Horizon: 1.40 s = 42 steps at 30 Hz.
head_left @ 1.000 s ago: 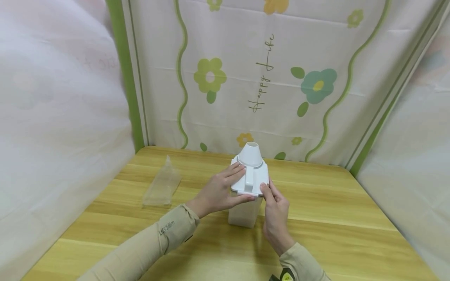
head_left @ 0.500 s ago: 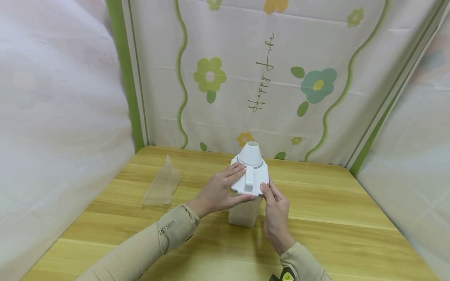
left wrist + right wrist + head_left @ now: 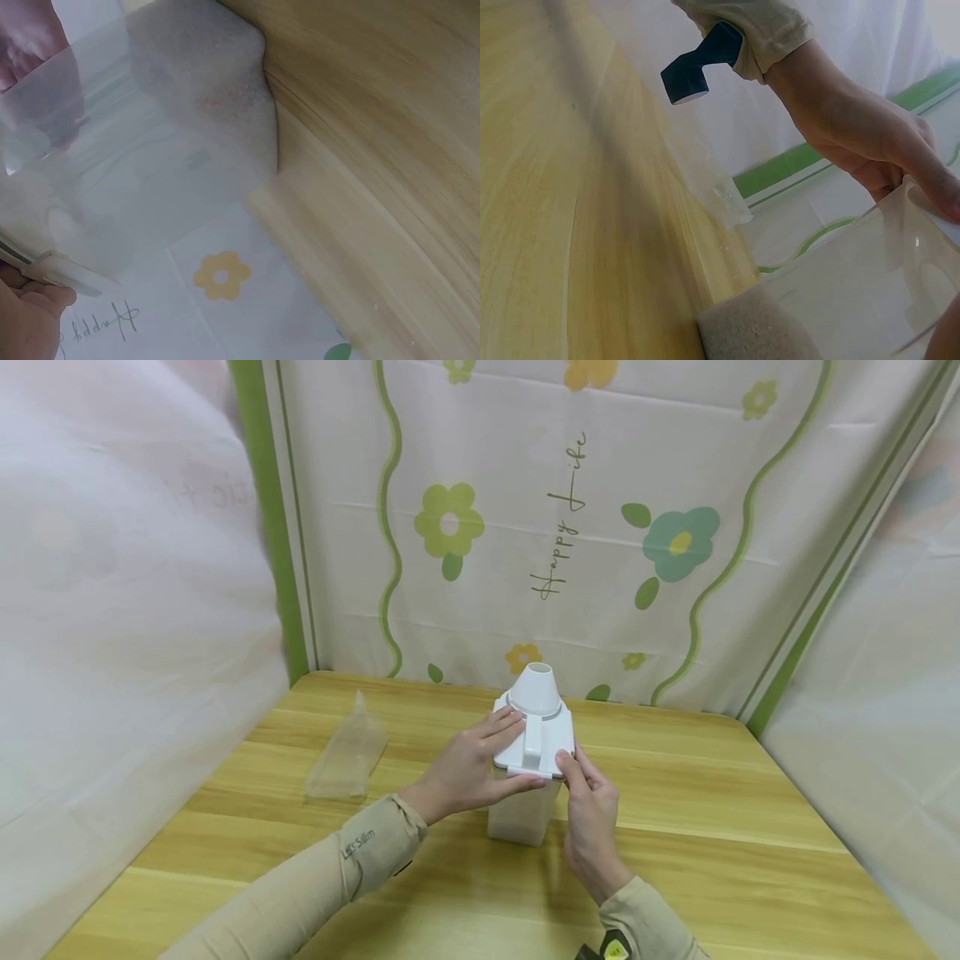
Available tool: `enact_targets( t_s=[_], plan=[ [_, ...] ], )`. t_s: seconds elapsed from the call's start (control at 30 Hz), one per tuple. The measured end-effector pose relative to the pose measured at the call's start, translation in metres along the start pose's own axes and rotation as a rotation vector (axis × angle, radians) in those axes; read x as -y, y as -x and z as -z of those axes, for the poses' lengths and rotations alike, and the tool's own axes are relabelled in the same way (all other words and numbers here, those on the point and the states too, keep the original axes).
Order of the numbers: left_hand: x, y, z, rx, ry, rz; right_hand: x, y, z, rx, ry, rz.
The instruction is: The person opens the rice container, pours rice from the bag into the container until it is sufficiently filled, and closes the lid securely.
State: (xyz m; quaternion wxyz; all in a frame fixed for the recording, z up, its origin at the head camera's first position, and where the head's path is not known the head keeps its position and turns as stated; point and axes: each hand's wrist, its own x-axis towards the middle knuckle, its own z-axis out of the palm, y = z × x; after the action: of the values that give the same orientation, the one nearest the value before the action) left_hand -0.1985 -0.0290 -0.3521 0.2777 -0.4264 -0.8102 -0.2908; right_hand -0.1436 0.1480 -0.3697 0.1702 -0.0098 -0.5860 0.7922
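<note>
A translucent storage container [image 3: 517, 825] stands upright on the table with a white lid [image 3: 551, 750] on top. From the lid rises a white cone-shaped cup [image 3: 534, 695], narrow end up, with its handle toward me. My left hand [image 3: 468, 768] holds the lid from the left, thumb along the front edge and fingers near the cup. In the left wrist view, curled fingertips [image 3: 56, 296] meet a clip at the lid's side. My right hand [image 3: 592, 810] grips the right front corner, thumb on top and fingers underneath. Pale, rice-like grains [image 3: 757, 330] fill the container's bottom.
A clear, empty-looking plastic bag [image 3: 348, 752] lies to the left on the wooden table [image 3: 712, 843]. Patterned fabric [image 3: 487, 610] rises behind the table, with more fabric along both sides. Dark devices sit at the wrists.
</note>
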Motion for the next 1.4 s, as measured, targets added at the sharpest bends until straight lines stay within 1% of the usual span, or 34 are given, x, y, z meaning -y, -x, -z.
enact_targets(
  t_s=[0.37,0.7,0.9,1.07,1.23,1.4],
  plan=[
    [0.0018,0.0001,-0.0001,0.000,-0.007,-0.020,0.0007,0.0000,0.0001,-0.007,0.002,-0.041],
    [0.0008,-0.0003,0.0005,-0.010,-0.019,-0.022,0.0014,-0.0004,-0.0003,0.006,-0.014,-0.036],
    [0.0007,-0.0004,-0.0001,0.005,-0.024,-0.023,0.0015,0.0001,-0.0001,-0.008,-0.015,-0.039],
    [0.0012,0.0008,-0.0001,0.017,-0.020,-0.014,0.0003,0.0005,0.0004,-0.013,-0.010,-0.037],
    [-0.0004,0.0033,0.0011,0.029,-0.025,0.002,0.0013,-0.0001,0.0023,0.007,0.007,-0.050],
    [-0.0026,0.0003,0.0037,0.053,-0.019,0.024,0.0046,-0.0034,0.0053,0.023,0.028,-0.043]
  ],
)
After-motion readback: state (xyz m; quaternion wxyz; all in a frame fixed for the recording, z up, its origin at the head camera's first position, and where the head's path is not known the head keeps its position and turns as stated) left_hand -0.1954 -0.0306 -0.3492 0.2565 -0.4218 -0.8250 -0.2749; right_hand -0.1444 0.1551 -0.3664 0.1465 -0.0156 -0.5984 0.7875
